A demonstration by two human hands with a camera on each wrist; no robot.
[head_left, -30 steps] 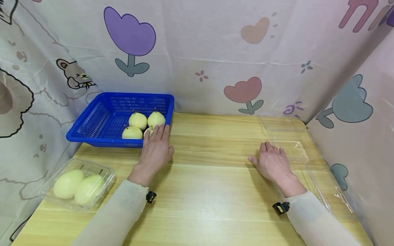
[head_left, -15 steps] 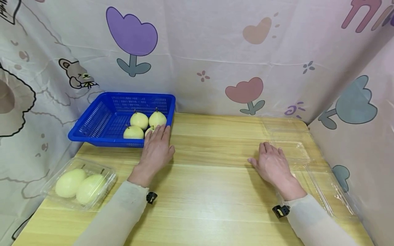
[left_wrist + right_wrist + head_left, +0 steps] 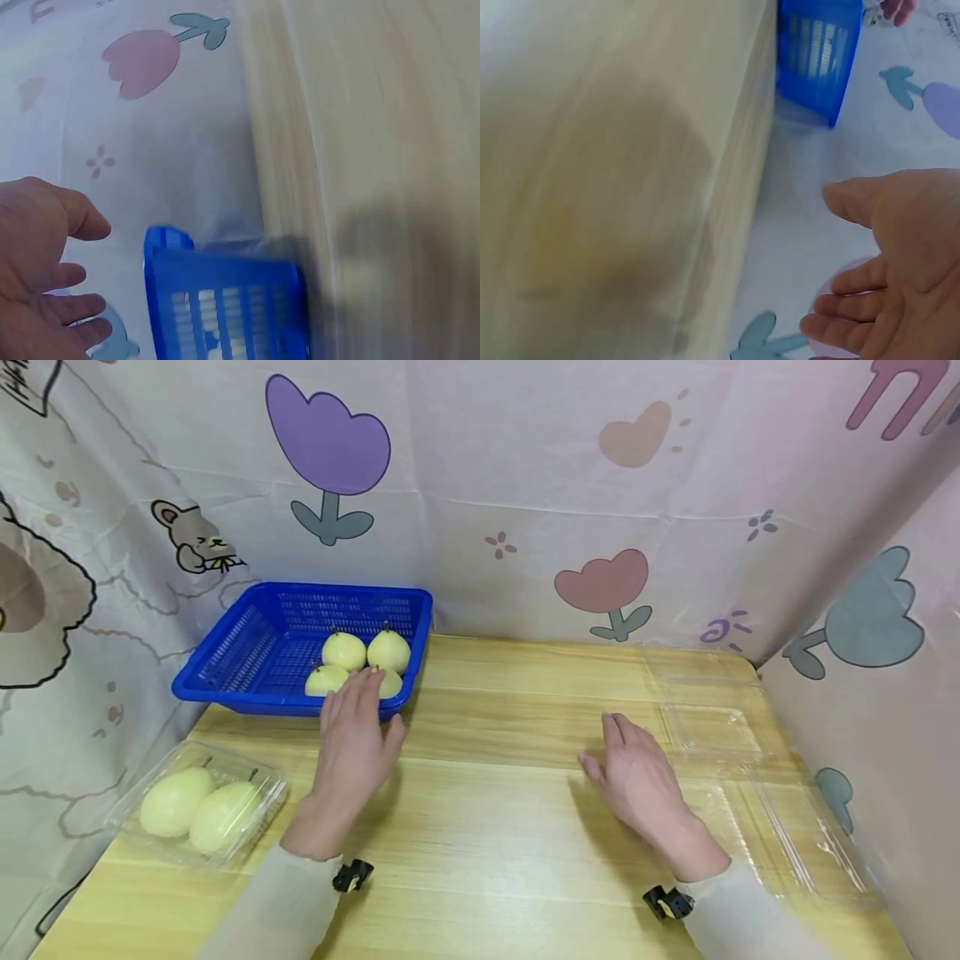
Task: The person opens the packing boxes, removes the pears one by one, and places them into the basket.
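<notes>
A blue plastic basket [image 3: 255, 652] stands at the back left of the table, with several pale yellow pears [image 3: 388, 652] grouped in its right part. My left hand [image 3: 348, 756] hovers at the basket's front side, fingers loosely extended, and hides part of the front pears. In the left wrist view that hand holds nothing and its thumb is apart from the basket [image 3: 225, 307]. Over the right half of the table is my right hand [image 3: 641, 781]. In the right wrist view its fingers [image 3: 847, 307] are relaxed, with nothing in them.
A clear plastic box [image 3: 258, 818] with two pears sits at the table's left edge. Along the right side lie clear plastic containers [image 3: 716, 727], one behind another, hard to see against the wood. A patterned curtain [image 3: 480, 460] bounds the back and both sides.
My left hand has drawn back from the basket's front right corner and shifted left, showing more of one pear. My right hand has moved left, away from the clear containers.
</notes>
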